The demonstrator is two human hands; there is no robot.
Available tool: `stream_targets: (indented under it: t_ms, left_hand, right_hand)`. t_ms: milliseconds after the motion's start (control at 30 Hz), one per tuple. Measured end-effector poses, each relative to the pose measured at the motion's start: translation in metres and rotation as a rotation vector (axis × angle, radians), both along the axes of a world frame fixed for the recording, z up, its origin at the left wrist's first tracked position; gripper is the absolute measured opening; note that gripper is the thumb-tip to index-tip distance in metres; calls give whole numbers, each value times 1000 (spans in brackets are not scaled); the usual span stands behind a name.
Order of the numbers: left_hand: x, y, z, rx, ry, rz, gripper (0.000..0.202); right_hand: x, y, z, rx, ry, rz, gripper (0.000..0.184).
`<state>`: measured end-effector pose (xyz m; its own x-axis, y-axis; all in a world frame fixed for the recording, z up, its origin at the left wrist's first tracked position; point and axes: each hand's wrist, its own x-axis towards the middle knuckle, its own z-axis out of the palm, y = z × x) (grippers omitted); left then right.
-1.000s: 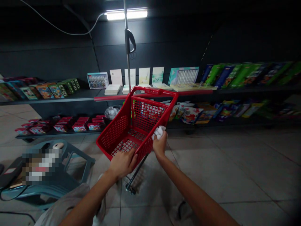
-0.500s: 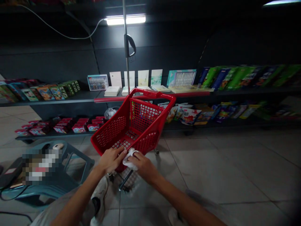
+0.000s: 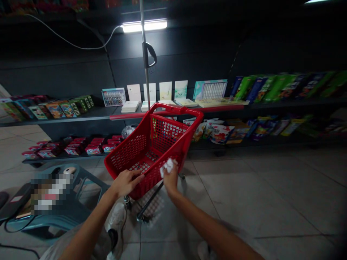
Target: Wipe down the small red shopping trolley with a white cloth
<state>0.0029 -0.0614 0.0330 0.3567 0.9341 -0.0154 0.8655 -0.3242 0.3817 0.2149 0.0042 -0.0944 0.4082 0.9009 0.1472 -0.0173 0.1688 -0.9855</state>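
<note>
A small red shopping cart (image 3: pixel 135 151) with mesh walls stands on the tiled floor in front of me, its basket empty. My left hand (image 3: pixel 125 182) rests on the near rim of the basket, fingers curled over the edge. My right hand (image 3: pixel 170 178) is closed round a crumpled white cloth (image 3: pixel 167 165) and presses it against the outside of the cart's near right wall. The cart's dark frame and wheels (image 3: pixel 141 216) show under the basket.
Dark shelves (image 3: pixel 81 115) along the wall hold boxed goods, booklets and packets. A metal pole with a handle (image 3: pixel 146 57) rises behind the cart. A blue-grey plastic stool (image 3: pixel 81 187) with small items stands at the left. My shoe (image 3: pixel 116 220) is beside the cart's wheel.
My right hand with the cloth moved from the near rim, by my left hand, rightward and up along the cart's near right wall. The left hand stayed on the rim.
</note>
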Motion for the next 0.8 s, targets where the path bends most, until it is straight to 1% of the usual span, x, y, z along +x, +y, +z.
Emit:
stream_targets:
  t_ms: [33, 100, 167, 200, 233, 300, 367, 400, 433, 467, 500, 533, 567, 600, 633, 667, 700, 733, 767, 800]
  left_hand:
    - [1, 1, 1, -9, 13, 15, 46]
    - [3, 3, 2, -9, 66, 38, 45]
    - [6, 4, 2, 1, 139, 51, 45]
    - [9, 4, 2, 12, 173, 60, 46]
    - [12, 3, 1, 24, 202, 69, 46]
    - [21, 3, 0, 50, 233, 97, 47]
    - [28, 3, 0, 65, 241, 125, 49]
    - [31, 3, 0, 69, 244, 133, 49]
    - [33, 3, 0, 77, 247, 138, 50]
    - [34, 4, -1, 87, 253, 136, 52]
    - [35, 5, -2, 100, 259, 129, 53]
    - [35, 5, -3, 113, 264, 119, 54]
    - [35, 6, -5, 123, 267, 109, 54]
    - [34, 6, -6, 130, 268, 102, 55]
    - [34, 7, -8, 134, 269, 97, 56]
    - [34, 7, -9, 136, 269, 92, 56]
    - [34, 8, -10, 139, 269, 87, 57]
    - [35, 8, -11, 141, 268, 80, 57]
    - [35, 9, -11, 144, 267, 75, 57]
    - [35, 9, -10, 145, 265, 72, 57]
  right_hand:
    - [-25, -26, -6, -5, 0, 74, 55]
    - [-61, -73, -9, -4, -33, 297, 55]
    - [-76, -104, -4, 5, -107, 451, 53]
    - [-77, -111, 0, 4, -148, 500, 51]
    - [-75, -113, 5, 5, -192, 540, 49]
    - [-62, -103, 15, 15, -293, 631, 46]
    - [-40, -80, 25, 43, -412, 749, 39]
    - [-26, -65, 30, 58, -472, 786, 33]
    - [-8, -48, 35, 65, -523, 789, 26]
    - [12, -30, 40, 49, -569, 688, 20]
    - [33, -12, 43, 31, -574, 538, 19]
    - [55, 6, 46, 14, -537, 383, 22]
    - [76, 24, 47, 2, -474, 226, 27]
    - [95, 40, 47, -25, -399, 42, 33]
    - [109, 53, 45, -65, -303, -144, 37]
    - [117, 62, 41, -99, -206, -275, 39]
    - [119, 67, 35, -128, -116, -346, 41]
    - [113, 67, 28, -143, -38, -342, 44]
    - [100, 61, 20, -143, 19, -280, 46]
    - [81, 49, 11, -137, 67, -171, 49]
